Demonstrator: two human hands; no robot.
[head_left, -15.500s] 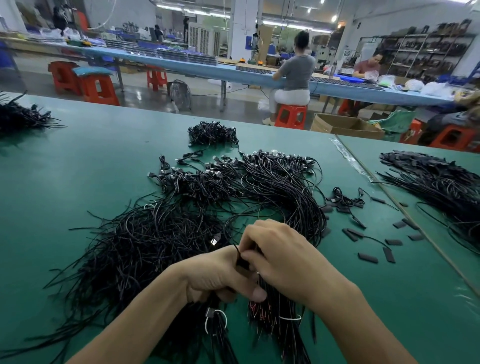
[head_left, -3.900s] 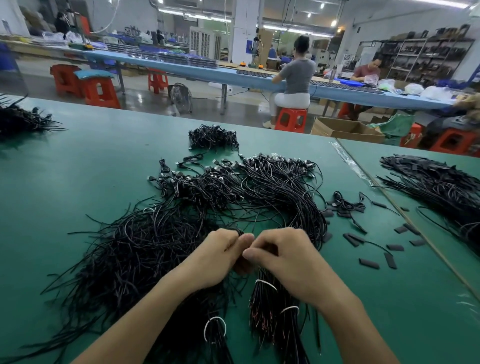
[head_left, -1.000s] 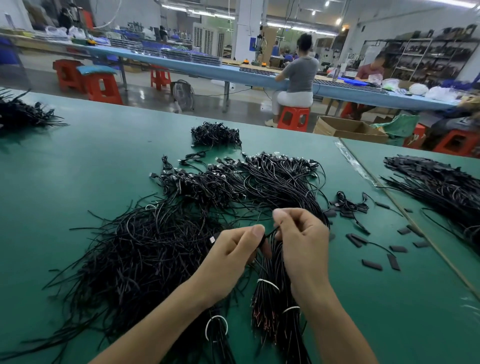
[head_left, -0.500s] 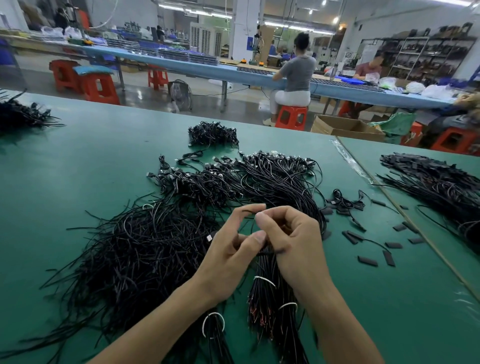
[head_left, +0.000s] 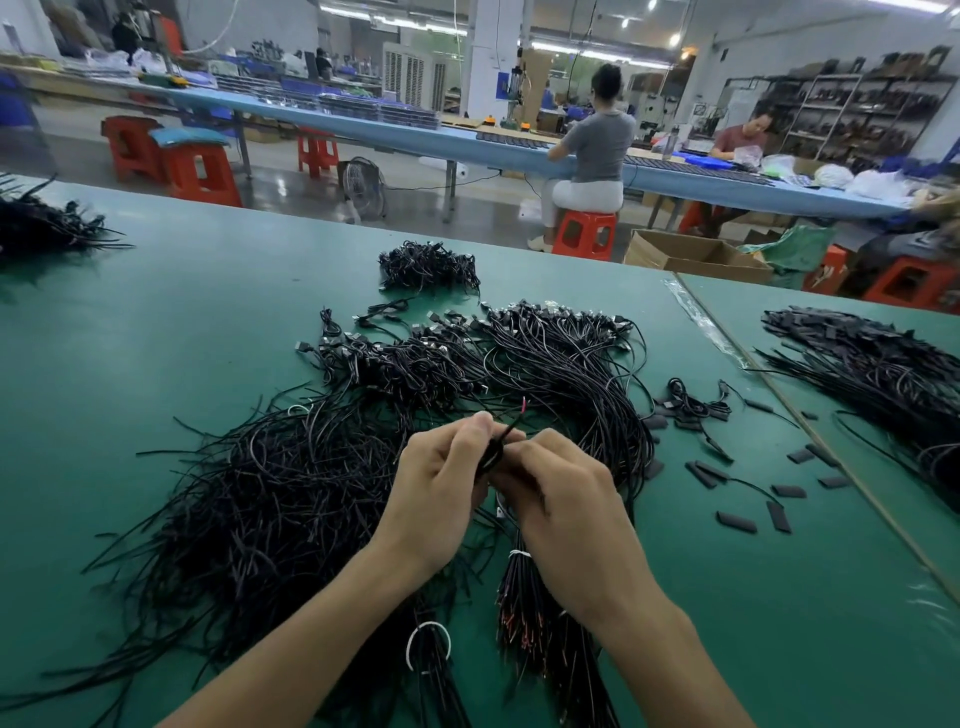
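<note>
thin wire (head_left: 511, 422) is being pinched by left hand (head_left: 441, 488) and right hand (head_left: 563, 501), fingers curled tight | red tip (head_left: 524, 401) is being shown just above the pinch | likely light, bendy; best held near tip

Two hands on it, left hand (head_left: 431, 488) and right hand (head_left: 566, 499), pinching one thin wire (head_left: 500, 440) between them. Five black heaps on the green table (head_left: 182, 322): loose heap (head_left: 270, 493) and plug heap (head_left: 519, 364) mid-table, small bundle (head_left: 428, 265) toward the far edge, left-edge heap (head_left: 41, 228), right-edge heap (head_left: 872, 364). Two white ties (head_left: 428, 647) by the near edge. Two seated workers (head_left: 597, 145) beyond.
</note>
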